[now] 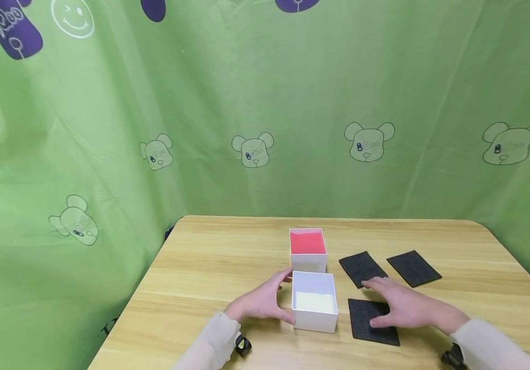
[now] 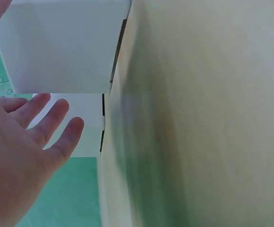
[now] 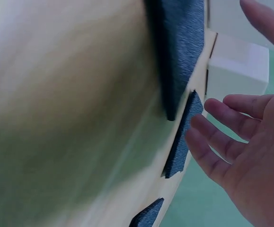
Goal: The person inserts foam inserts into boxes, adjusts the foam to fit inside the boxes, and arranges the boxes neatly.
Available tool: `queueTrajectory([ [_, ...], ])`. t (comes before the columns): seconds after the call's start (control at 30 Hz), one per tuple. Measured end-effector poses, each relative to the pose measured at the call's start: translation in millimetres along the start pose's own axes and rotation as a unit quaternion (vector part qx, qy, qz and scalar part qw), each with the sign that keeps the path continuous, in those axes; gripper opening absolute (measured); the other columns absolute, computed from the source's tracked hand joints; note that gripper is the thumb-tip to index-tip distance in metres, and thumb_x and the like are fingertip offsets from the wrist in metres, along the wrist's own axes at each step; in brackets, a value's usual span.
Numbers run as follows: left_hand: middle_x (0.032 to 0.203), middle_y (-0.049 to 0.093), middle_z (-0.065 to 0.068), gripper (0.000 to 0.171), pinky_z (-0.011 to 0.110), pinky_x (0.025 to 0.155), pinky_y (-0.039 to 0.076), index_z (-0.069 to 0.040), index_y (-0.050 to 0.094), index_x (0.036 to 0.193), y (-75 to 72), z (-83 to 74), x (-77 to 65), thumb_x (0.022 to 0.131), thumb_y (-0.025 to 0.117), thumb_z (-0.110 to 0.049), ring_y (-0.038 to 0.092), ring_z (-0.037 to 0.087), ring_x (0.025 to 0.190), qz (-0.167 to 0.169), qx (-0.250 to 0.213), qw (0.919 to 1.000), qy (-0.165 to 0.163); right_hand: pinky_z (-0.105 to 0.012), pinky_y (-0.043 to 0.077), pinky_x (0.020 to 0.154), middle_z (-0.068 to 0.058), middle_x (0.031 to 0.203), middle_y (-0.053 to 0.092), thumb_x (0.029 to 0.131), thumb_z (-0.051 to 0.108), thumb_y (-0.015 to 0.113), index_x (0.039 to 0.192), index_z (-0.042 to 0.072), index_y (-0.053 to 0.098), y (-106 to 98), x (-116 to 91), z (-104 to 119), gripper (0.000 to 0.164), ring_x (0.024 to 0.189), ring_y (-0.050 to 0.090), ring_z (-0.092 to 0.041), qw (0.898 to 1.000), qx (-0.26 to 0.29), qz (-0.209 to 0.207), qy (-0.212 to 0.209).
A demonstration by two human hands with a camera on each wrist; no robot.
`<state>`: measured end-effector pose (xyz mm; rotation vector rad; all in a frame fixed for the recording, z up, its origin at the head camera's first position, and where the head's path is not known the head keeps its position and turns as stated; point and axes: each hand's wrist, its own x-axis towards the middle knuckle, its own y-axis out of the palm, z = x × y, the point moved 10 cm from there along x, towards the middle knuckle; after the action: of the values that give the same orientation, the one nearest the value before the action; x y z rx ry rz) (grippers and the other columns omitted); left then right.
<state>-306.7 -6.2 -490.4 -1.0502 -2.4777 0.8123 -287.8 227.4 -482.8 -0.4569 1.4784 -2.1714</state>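
Note:
A white open-topped box (image 1: 316,321) with a pale cream bottom stands near the front of the table. Behind it is a second white box (image 1: 308,262), red on the inside. My left hand (image 1: 265,298) is at the near box's left side, thumb and fingertips right by its wall, fingers spread. In the left wrist view its fingers (image 2: 56,118) are relaxed beside the box (image 2: 61,47). My right hand (image 1: 405,306) hovers over the nearest black square pad (image 1: 368,329), fingers loosely extended and holding nothing.
Two more black square pads lie farther back, one at the middle right (image 1: 359,264) and one farther right (image 1: 414,268). They rest on a wooden table (image 1: 219,246). A green curtain (image 1: 292,180) with bear prints hangs behind the table's back edge.

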Motion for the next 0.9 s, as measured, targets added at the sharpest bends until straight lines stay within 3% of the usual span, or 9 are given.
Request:
queueTrajectory([
  [0.5, 0.141, 0.039, -0.001, 0.112, 0.035, 0.108, 0.03, -0.007, 0.018, 0.149, 4.9, 5.1, 4.4, 0.064, 0.087, -0.032, 0.037, 0.013, 0.129, -0.014, 0.02, 0.9995, -0.018, -0.054, 0.041, 0.092, -0.018, 0.129, 0.048, 0.062, 0.071, 0.07, 0.131, -0.006, 0.047, 17, -9, 6, 0.107, 0.117, 0.045, -0.035, 0.998, -0.053, -0.004, -0.029],
  [0.9, 0.137, 0.043, -0.003, 0.111, 0.036, 0.107, 0.031, -0.007, 0.019, 0.148, 2.1, 10.1, 5.3, 0.064, 0.087, -0.034, 0.04, 0.013, 0.126, -0.021, 0.009, 0.9995, -0.022, -0.049, 0.044, 0.088, -0.012, 0.127, 0.048, 0.058, 0.07, 0.073, 0.125, -0.003, 0.053, 20, -11, 11, 0.102, 0.114, 0.044, -0.029, 0.995, -0.084, -0.017, -0.056],
])
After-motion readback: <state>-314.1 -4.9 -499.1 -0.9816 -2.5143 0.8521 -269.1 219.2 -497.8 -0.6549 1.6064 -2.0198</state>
